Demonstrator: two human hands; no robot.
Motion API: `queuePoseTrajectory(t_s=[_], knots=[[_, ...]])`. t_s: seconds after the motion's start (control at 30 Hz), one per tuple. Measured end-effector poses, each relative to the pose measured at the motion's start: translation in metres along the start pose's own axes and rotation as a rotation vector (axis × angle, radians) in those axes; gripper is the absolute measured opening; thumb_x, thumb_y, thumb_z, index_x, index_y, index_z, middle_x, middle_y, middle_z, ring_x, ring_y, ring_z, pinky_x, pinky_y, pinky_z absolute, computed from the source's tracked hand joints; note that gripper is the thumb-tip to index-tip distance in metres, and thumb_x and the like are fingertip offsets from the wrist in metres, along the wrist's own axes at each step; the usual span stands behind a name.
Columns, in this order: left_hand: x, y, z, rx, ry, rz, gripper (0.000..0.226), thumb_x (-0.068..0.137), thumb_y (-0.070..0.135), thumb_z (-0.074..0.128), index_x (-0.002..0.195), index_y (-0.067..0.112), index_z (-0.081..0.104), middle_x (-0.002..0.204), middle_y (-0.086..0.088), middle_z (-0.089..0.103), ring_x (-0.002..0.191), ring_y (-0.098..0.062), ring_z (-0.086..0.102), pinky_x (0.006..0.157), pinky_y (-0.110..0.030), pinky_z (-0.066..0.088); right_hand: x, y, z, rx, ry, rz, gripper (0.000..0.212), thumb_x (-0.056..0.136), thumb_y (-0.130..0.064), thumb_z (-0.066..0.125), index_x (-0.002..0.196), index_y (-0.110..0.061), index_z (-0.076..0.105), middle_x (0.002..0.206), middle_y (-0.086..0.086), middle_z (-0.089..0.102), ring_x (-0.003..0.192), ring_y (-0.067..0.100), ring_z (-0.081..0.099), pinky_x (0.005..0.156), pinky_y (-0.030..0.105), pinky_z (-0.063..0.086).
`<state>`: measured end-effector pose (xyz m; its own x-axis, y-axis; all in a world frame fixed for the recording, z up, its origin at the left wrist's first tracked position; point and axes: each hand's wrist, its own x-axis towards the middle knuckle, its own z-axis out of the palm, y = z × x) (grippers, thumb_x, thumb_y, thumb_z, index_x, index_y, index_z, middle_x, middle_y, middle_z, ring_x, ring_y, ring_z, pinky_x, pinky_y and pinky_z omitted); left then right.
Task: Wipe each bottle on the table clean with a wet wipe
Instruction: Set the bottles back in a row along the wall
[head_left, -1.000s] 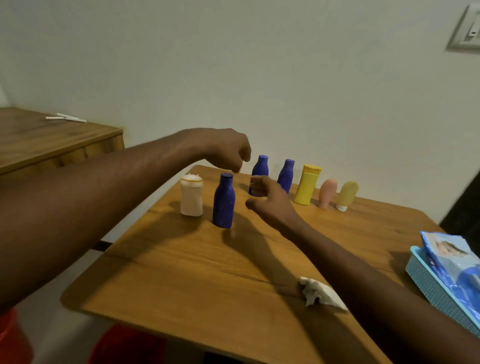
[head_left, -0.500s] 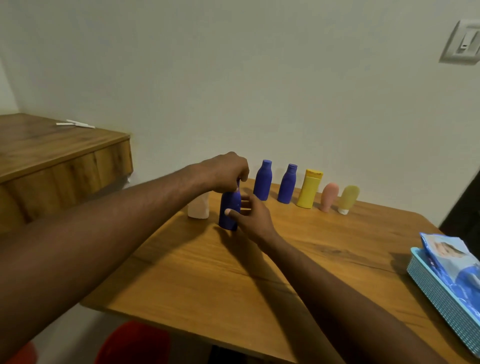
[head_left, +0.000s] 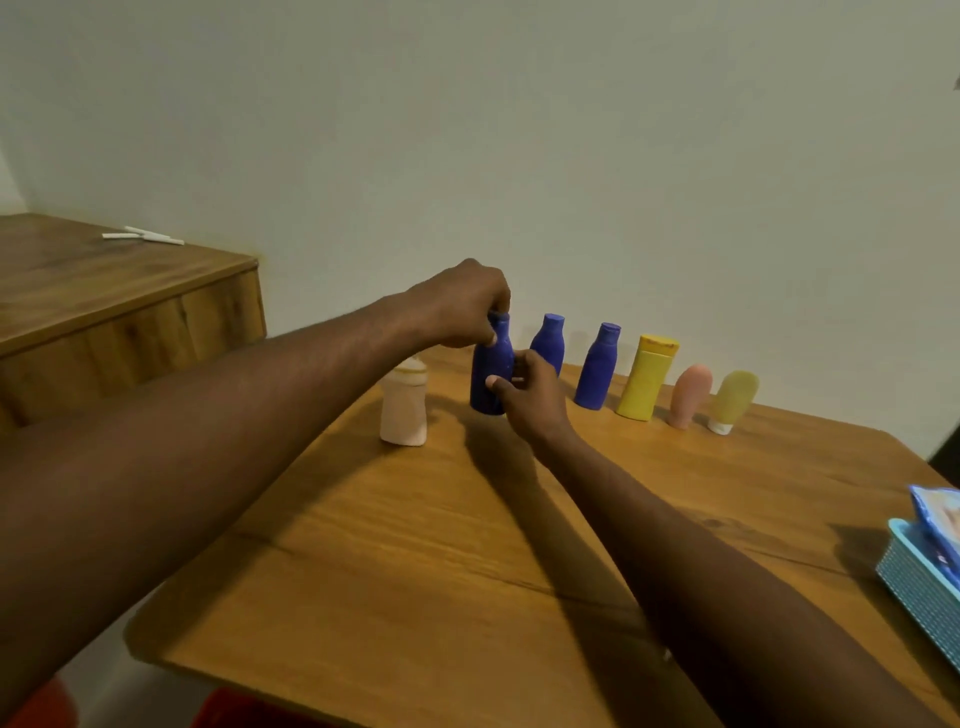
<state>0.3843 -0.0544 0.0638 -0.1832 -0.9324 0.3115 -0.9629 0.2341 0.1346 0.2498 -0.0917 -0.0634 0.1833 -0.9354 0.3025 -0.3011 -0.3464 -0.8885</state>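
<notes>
Held bottle: The nearest blue bottle (head_left: 485, 374) stands upright on the wooden surface (head_left: 415, 545), towards its far edge, between a cream bottle (head_left: 404, 410) and a second blue bottle (head_left: 548, 343).
Left hand: The left hand (head_left: 460, 306) is curled over the top, and the cap and neck are pinched by its fingers.
Right hand: The right hand (head_left: 537, 402) is closed loosely on the bottle's right side, with the thumb laid across the front. No wipe is seen in either hand.
Handling: The bottle is judged to be light, stiff plastic that is smooth and likely slick once wet. Being narrow-based, it is easily tipped.
Where to hold: The neck below the cap is judged the firmest hold, which leaves the wider body free for wiping.
Shape: The body is round with sloping shoulders, a short neck and a matte finish.
Other bottles: A third blue bottle (head_left: 600, 369) of the same shape stands beside a flat-shouldered yellow bottle (head_left: 644, 379). A pink tube (head_left: 688, 397) and a yellow-green tube (head_left: 732, 397) are stood on their caps, and both look soft and squeezable.
Wipes: A glossy blue pack of wet wipes (head_left: 940, 519) lies in a teal mesh basket (head_left: 919, 587) at the right edge, well apart from the bottles.
Surroundings: A wooden cabinet (head_left: 130, 306) stands at the left with thin white sticks (head_left: 140, 236) on top, and a plain pale wall lies behind.
</notes>
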Motion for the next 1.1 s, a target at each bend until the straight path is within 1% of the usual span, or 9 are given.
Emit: queuePoseTrajectory(t_s=[0.17,0.3,0.43,0.63,0.73,0.83,0.93,1.03,1.1], knots=[[0.032,-0.011,0.004,0.048,-0.124,-0.018,0.048,0.088,0.013,0.076,0.135,0.010,0.064,0.130,-0.008,0.067,0.115,-0.024,0.064,0.094,-0.033,0.053,0.041,0.014,0.012,-0.015,0.035,0.009,0.025,0.098,-0.013,0.066,0.121,-0.017,0.056,0.111,-0.002,0.064,0.098,0.010,0.062,0.091,0.032,0.054],[0.051,-0.021,0.010,0.056,-0.219,-0.028,0.047,0.090,0.014,0.074,0.135,0.009,0.064,0.133,-0.010,0.066,0.119,-0.027,0.063,0.098,-0.037,0.053,0.062,0.026,0.021,-0.009,0.049,0.036,0.022,0.100,-0.011,0.064,0.119,-0.018,0.055,0.107,-0.003,0.062,0.088,0.004,0.059,0.080,0.022,0.049],[0.062,-0.030,0.017,0.044,-0.243,-0.045,0.049,0.091,0.015,0.073,0.138,0.008,0.062,0.136,-0.011,0.064,0.122,-0.028,0.061,0.099,-0.038,0.052,0.075,0.035,0.030,-0.027,0.050,0.050,0.028,0.101,-0.012,0.062,0.128,-0.013,0.055,0.109,-0.006,0.059,0.086,0.002,0.057,0.083,0.023,0.046],[0.067,-0.038,0.030,0.051,-0.256,-0.064,0.052,0.089,0.012,0.073,0.138,0.007,0.060,0.136,-0.012,0.064,0.121,-0.030,0.061,0.099,-0.039,0.053,0.080,0.038,0.033,-0.050,0.028,0.041,0.036,0.103,-0.013,0.059,0.138,-0.008,0.052,0.121,0.002,0.062,0.104,0.010,0.057,0.089,0.025,0.046],[0.066,-0.038,0.031,0.038,-0.262,-0.065,0.057,0.089,0.011,0.073,0.143,0.009,0.055,0.141,-0.012,0.060,0.126,-0.030,0.058,0.102,-0.040,0.052,0.080,0.036,0.033,-0.087,0.025,0.031,0.036,0.103,-0.014,0.059,0.138,-0.007,0.052,0.124,0.005,0.064,0.105,0.011,0.058,0.089,0.025,0.046],[0.061,-0.036,0.026,0.019,-0.252,-0.061,0.064,0.090,0.010,0.072,0.149,0.012,0.050,0.151,-0.010,0.053,0.134,-0.029,0.053,0.106,-0.040,0.049,0.075,0.032,0.031,-0.138,0.049,0.039,0.032,0.102,-0.014,0.060,0.132,-0.008,0.052,0.120,0.008,0.065,0.102,0.015,0.062,0.088,0.029,0.052],[0.050,-0.034,0.014,-0.017,-0.218,-0.056,0.074,0.092,0.014,0.073,0.157,0.016,0.040,0.161,-0.004,0.042,0.144,-0.025,0.044,0.108,-0.034,0.042,0.064,0.019,0.024,-0.154,0.081,0.036,0.038,0.100,-0.008,0.059,0.137,-0.005,0.047,0.124,0.012,0.061,0.099,0.014,0.056,0.087,0.030,0.051],[0.033,-0.028,0.000,-0.047,-0.182,-0.043,0.068,0.093,0.016,0.072,0.155,0.017,0.044,0.160,-0.003,0.044,0.144,-0.023,0.044,0.104,-0.030,0.039,0.049,0.001,0.016,-0.104,0.092,0.000,0.049,0.096,0.000,0.058,0.143,-0.005,0.045,0.132,0.011,0.058,0.108,0.014,0.054,0.092,0.032,0.051],[0.019,-0.028,-0.009,-0.047,-0.168,-0.046,0.061,0.095,0.015,0.070,0.152,0.017,0.050,0.155,-0.004,0.049,0.140,-0.022,0.048,0.100,-0.028,0.040,0.036,-0.009,0.013,-0.075,0.064,-0.030,0.050,0.092,0.005,0.059,0.140,-0.006,0.049,0.132,0.009,0.059,0.117,0.018,0.058,0.093,0.031,0.051]])
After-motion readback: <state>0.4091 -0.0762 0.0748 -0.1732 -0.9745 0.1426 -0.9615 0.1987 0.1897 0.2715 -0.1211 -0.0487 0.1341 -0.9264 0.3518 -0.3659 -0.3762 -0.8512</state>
